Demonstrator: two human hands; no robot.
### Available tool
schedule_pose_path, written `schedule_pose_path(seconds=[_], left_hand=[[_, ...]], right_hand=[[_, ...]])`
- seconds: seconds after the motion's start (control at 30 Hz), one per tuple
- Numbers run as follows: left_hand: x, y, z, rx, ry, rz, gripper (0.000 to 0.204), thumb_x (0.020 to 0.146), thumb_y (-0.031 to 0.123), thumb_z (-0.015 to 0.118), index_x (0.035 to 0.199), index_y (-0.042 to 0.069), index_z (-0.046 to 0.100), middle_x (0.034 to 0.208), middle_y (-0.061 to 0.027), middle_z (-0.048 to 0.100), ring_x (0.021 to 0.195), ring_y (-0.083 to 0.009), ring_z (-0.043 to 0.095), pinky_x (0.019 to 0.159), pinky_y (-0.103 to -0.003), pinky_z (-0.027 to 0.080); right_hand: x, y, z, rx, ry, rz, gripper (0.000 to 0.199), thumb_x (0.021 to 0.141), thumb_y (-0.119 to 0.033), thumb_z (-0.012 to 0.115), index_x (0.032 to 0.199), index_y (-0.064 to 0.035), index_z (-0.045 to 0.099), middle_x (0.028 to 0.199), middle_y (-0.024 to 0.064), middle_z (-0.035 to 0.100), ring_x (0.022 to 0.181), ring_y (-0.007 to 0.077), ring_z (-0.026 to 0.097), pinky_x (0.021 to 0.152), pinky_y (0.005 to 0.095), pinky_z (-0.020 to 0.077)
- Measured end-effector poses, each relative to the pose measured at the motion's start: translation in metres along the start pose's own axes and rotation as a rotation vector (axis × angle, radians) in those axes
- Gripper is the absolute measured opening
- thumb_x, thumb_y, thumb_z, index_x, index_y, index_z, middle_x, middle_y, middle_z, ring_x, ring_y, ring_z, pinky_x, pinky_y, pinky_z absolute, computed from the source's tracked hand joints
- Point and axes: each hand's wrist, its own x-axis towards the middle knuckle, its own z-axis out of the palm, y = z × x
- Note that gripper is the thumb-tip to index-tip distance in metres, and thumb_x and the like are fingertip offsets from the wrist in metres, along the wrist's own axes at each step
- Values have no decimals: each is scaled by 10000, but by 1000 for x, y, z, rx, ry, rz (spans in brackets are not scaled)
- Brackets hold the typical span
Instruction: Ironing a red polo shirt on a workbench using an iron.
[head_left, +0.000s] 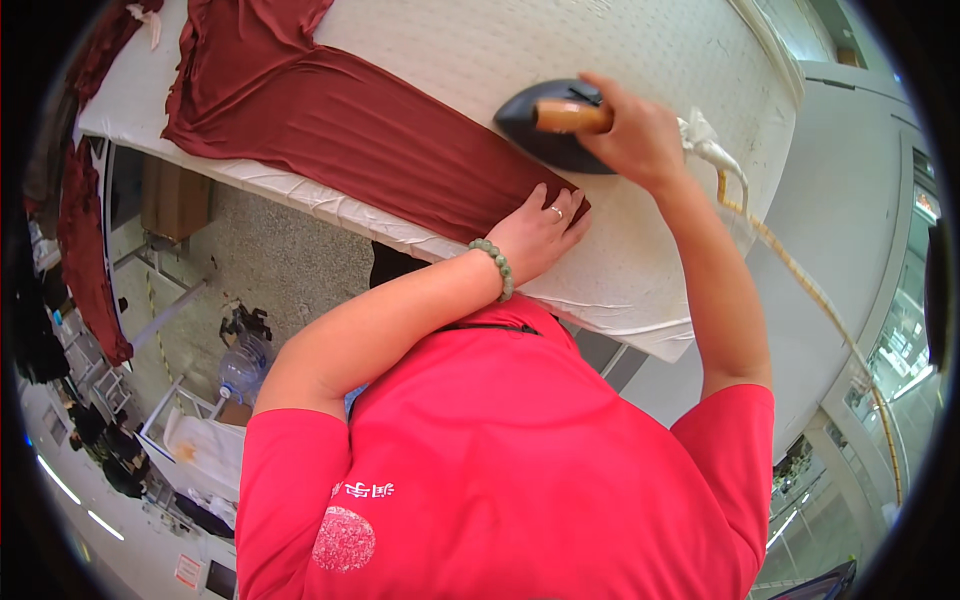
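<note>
A dark red garment (380, 130) lies across a padded white ironing table (440, 45), one long narrow part reaching toward my left hand. My left hand (540, 232) rests on the end of that part, fingers stretched out over the cloth. In my right hand (640, 130) is the wooden handle of a dark steam iron (525, 115). The iron stands on the table, its tip pointing left, beside the far edge of the cloth. Whether its soleplate touches the garment is hidden.
A hose with a cord (800, 270) runs from the iron down the right side. More dark red cloth (90, 255) hangs at the left. Below the table are a cardboard box (175, 200), a clear plastic bottle (243, 368) and metal frames. A grey cabinet (835, 180) stands at right.
</note>
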Motion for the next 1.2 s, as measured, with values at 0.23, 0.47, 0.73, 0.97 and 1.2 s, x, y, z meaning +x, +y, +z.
schedule_pose_path(seconds=[0.23,0.47,0.73,0.97,1.2], left_hand=[[2,-1,-3,5,118,7,486,957,243,493,1410,67,510,1428,-182,542,1304,-284,512,1082,-484,415],[-48,-120,-59,45,75,-75,229,857,122,560,1077,67,593,992,-89,648,804,-204,661,673,-327,544],[-85,-373,-96,-94,-267,-396,205,920,108,610,1117,51,605,1041,-163,612,899,-341,657,790,-433,542],[-69,-424,-108,-317,-470,-242,125,895,135,700,929,31,641,1022,-154,602,942,-360,630,843,-439,511],[-77,-439,-77,-330,-242,-137,93,883,100,700,889,26,644,994,-149,605,935,-361,637,813,-447,524]], right_hand=[[12,-12,-1,-199,-369,-185,559,761,-214,721,1299,-107,612,893,165,724,820,396,689,736,481,548],[-13,18,-20,-233,-478,-198,549,747,-149,712,1282,-116,594,825,178,710,757,395,684,677,500,534],[-5,-17,-5,-186,-407,-51,529,746,-161,722,1259,-114,606,808,176,705,758,390,688,683,484,545],[34,-84,13,-172,-399,111,463,801,-220,721,1235,-94,625,817,186,714,792,385,700,723,485,555],[102,-162,27,-93,-459,259,434,858,-267,695,1221,-42,620,883,209,726,843,384,706,750,487,557]])
